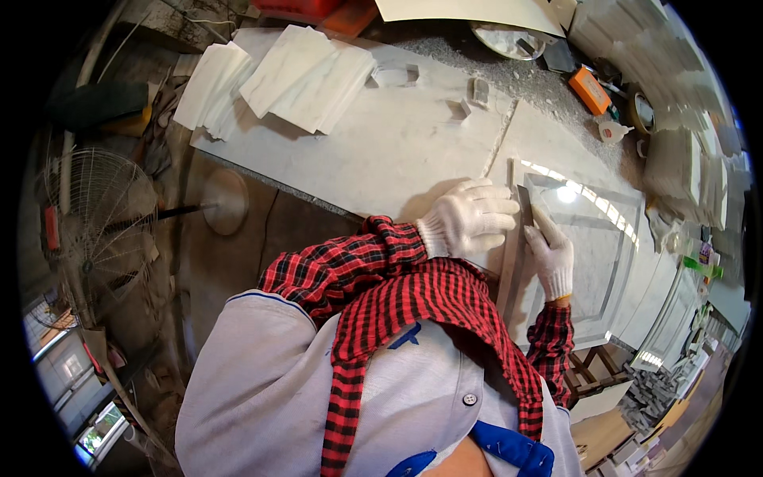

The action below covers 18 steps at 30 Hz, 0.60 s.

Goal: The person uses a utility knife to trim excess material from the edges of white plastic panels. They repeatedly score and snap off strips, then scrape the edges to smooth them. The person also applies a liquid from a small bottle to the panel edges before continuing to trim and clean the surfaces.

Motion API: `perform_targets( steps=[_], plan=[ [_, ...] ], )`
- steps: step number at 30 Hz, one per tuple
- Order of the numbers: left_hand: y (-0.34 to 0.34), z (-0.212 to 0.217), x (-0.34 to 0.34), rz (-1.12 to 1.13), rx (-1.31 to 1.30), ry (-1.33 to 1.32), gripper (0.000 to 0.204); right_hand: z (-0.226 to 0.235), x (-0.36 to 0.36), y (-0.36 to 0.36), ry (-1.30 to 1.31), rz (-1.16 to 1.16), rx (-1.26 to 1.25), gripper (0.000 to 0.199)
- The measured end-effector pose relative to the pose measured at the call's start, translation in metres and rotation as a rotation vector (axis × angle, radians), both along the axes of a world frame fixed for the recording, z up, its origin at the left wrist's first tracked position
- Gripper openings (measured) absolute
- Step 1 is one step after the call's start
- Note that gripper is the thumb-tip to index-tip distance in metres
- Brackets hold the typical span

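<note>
White knitted gloves cover both hands. My left hand (pixel 470 216) lies with its fingers stretched side by side toward the right, fingertips by the near-left edge of a glossy framed panel (pixel 588 270). Across from it, my right hand (pixel 550 253) closes thumb and fingers around the lower end of a dark flat strip (pixel 524 205). The strip lies along the panel's left border. Bright reflections cross the panel, and grey bands form a rectangle within it. Under the panel is a pale marble-like slab (pixel 397 163). My left palm is hidden.
Fanned stacks of white tiles (pixel 306 79) rest at the slab's far left. Small pale angled pieces (pixel 458 110) lie farther back. An orange box (pixel 589 90), a white bowl (pixel 509 40) and tile stacks (pixel 675 167) are beyond. A caged fan (pixel 103 215) stands left.
</note>
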<state>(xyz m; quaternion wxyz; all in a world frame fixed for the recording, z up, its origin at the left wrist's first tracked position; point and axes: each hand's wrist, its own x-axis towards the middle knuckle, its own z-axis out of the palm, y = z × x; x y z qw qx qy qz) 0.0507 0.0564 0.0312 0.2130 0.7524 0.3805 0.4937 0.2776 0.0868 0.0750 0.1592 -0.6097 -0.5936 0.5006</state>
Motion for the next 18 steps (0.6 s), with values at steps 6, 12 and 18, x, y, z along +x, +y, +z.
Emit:
perform_targets(
  steps=[6,12,18],
  plan=[
    [-0.005,-0.004,0.003,0.004,-0.097,0.183,0.04,-0.003,-0.023,-0.005,-0.101,-0.122,0.074,0.041],
    [-0.001,-0.002,0.002,-0.084,-0.106,0.252,0.035,-0.012,-0.036,0.024,-0.352,-0.02,0.377,0.038],
    [-0.001,-0.006,0.004,-0.054,-0.093,0.209,0.027,-0.021,-0.042,0.045,-0.557,0.113,0.447,0.037]
  ],
)
